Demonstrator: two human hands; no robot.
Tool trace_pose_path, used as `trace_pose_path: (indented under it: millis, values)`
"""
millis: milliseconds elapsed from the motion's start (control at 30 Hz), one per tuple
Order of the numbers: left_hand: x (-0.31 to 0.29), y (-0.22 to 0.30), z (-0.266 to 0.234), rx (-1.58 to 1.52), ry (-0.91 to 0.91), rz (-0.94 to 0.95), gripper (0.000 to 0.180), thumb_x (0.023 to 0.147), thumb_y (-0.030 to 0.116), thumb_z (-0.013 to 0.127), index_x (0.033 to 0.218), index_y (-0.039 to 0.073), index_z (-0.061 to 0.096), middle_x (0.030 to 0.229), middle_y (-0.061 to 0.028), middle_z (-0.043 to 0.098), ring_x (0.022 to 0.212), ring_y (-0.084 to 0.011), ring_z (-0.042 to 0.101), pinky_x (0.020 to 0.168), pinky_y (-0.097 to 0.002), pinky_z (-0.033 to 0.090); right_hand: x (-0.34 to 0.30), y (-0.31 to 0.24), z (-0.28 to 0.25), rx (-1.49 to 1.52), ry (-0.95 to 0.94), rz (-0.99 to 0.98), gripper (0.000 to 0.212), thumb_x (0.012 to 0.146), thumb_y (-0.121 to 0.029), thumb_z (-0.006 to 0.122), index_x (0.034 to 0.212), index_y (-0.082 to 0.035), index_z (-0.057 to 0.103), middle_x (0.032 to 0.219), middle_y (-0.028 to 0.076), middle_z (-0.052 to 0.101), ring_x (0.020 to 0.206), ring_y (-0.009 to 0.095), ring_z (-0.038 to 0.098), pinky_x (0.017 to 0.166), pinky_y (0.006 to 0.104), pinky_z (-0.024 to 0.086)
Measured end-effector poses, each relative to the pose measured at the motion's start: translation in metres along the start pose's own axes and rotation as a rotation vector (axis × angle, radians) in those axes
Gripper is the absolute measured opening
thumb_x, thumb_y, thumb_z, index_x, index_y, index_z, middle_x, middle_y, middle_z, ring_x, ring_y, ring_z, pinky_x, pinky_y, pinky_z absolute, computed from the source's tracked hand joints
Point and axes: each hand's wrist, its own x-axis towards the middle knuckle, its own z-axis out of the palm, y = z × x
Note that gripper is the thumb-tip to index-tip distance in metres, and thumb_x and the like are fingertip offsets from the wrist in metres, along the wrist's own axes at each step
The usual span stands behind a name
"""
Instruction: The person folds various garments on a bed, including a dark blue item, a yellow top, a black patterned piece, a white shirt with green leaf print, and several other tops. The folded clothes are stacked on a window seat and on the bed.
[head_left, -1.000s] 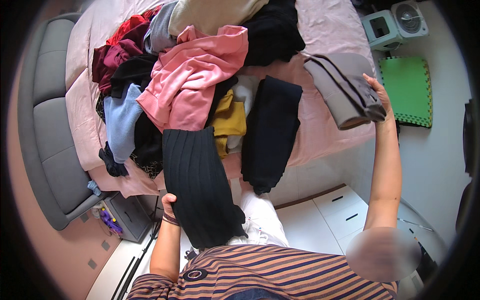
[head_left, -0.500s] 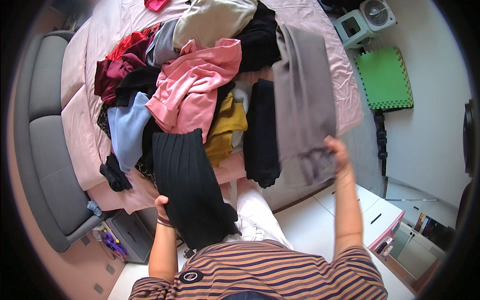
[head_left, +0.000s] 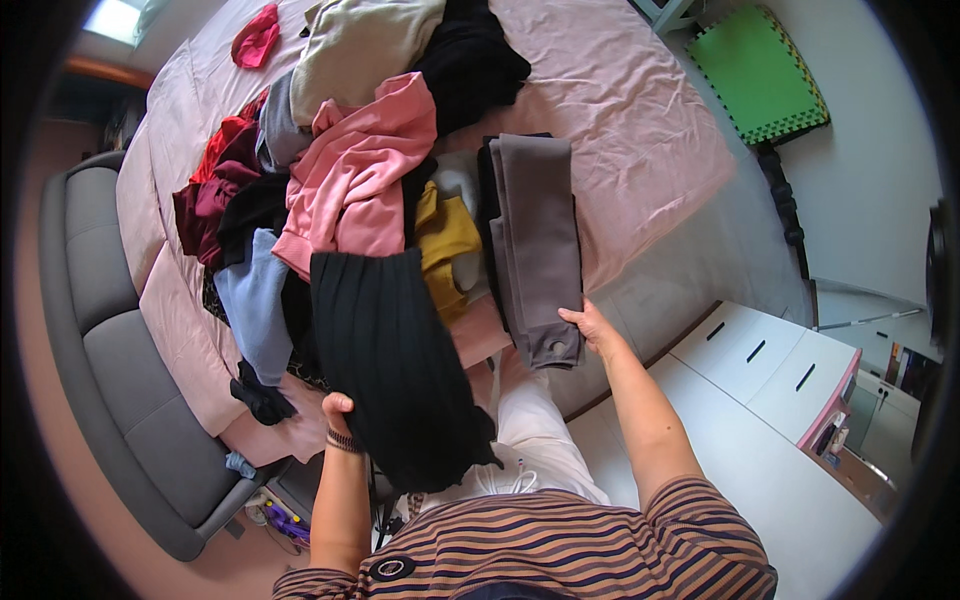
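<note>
Two hands, two garments at the edge of a clothes-strewn bed.
The left hand [head_left: 338, 408] is closed on the lower edge of a black ribbed garment [head_left: 392, 370] draped off the bed [head_left: 640, 120]. The right hand [head_left: 592, 328], fingers open, touches the near end of folded grey-brown trousers [head_left: 540, 240] lying flat beside the pink sweatshirt [head_left: 360, 180] and yellow top [head_left: 446, 238].
</note>
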Motion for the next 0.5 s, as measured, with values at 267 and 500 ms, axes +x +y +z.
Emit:
trace_pose_path:
  millis: [267, 500]
  values:
    - [0.149, -0.07, 0.074, 0.072, -0.279, -0.119, 0.078, 0.05, 0.001, 0.058, 0.125, -0.011, 0.04, 0.12, -0.0238, 0.051, 0.107, -0.0379, 0.053, 0.094, -0.0424, 0.043, 0.009, 0.011, 0.003, 0.118, -0.058, 0.054, 0.059, 0.075, -0.015, 0.068, 0.126, -0.004, 0.042, 0.119, 0.008, 0.054, 0.108, 0.019, 0.051, 0.093, 0.0334, 0.039]
    - [0.282, -0.169, 0.01, 0.477, 0.343, -0.488, 0.034, 0.065, 0.014, 0.059, 0.095, -0.002, 0.059, 0.093, -0.0135, 0.063, 0.085, -0.0264, 0.061, 0.077, -0.0366, 0.05, 0.025, 0.051, -0.035, 0.119, 0.164, 0.189, 0.05, 0.08, -0.027, 0.067, 0.123, -0.009, 0.05, 0.118, 0.002, 0.056, 0.11, 0.016, 0.05, 0.092, 0.0323, 0.039]
